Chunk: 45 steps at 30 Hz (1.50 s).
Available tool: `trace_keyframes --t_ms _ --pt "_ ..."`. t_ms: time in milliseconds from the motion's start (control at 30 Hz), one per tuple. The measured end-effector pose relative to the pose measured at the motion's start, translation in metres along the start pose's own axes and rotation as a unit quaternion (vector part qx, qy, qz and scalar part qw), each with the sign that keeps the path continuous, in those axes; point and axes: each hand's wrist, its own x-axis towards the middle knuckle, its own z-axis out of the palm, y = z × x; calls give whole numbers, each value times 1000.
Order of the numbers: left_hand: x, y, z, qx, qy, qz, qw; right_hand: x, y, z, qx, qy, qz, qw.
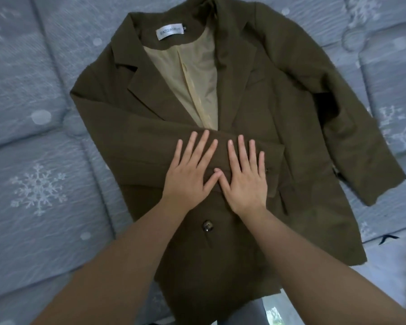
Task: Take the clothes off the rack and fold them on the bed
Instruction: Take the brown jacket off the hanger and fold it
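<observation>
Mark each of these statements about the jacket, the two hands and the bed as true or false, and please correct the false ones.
1. Both hands lie flat on the jacket. True: the left hand and the right hand press with straight fingers on the olive jacket.
2. The left sleeve is folded across the front. True: the folded sleeve lies under the hands.
3. The other sleeve is folded in too. False: the right-side sleeve lies stretched out to the side.
4. The jacket hangs on a rack. False: it lies on the blue snowflake bedcover.
5. The lining is red. False: the lining is beige.
</observation>
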Motion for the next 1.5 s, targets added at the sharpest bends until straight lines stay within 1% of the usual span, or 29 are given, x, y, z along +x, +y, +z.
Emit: trace_keyframes --t_ms 33,100,133,200,267,333,433,500,567,700,867,967,1067,1167,1300,1400,1500 --pt "1 -1 3 4 -10 1 1000 -3 7 1 -12 -6 5 1000" --pt "2 -2 3 18 -20 7 1000 -6 14 -1 -34 -16 -15 999" --pt "2 -1 1 27 -27 5 999 -7 14 -4 -24 -17 -20 999" --pt "2 6 -4 32 -45 -17 998 -7 10 -13 43 -9 -8 999" --pt "2 14 -12 8 -62 -38 997 -7 5 -26 123 15 18 992" --pt "-1 22 -22 -30 -68 -29 997 -10 3 -42 176 47 41 982" --pt "-11 34 -39 -70 -85 -9 994 -17 4 -63 228 40 70 970" --pt "-16 41 -54 -91 -104 -2 990 -24 7 -75 233 32 81 969" --pt "-20 48 -70 -113 -92 21 989 -34 12 -87 233 36 86 968" --pt "-30 61 -98 -162 -24 71 984 -59 26 -106 244 65 113 961" --pt "-27 82 -120 -193 -35 103 975 -78 58 -119 236 74 123 961" --pt "-22 94 -127 -180 -9 126 975 -80 79 -120 240 77 130 959" --pt "-16 109 -126 -167 -6 109 980 -81 96 -121 268 84 137 950" --pt "-11 127 -121 -146 -34 81 985 -83 111 -123 286 79 128 946" --pt "-8 169 -121 -143 -61 32 987 -89 141 -125 307 62 120 942" --pt "-5 202 -123 -148 -52 18 987 -96 165 -132 312 30 120 942" --pt "2 241 -120 -164 -59 -25 984 -109 199 -144 322 -17 144 935"
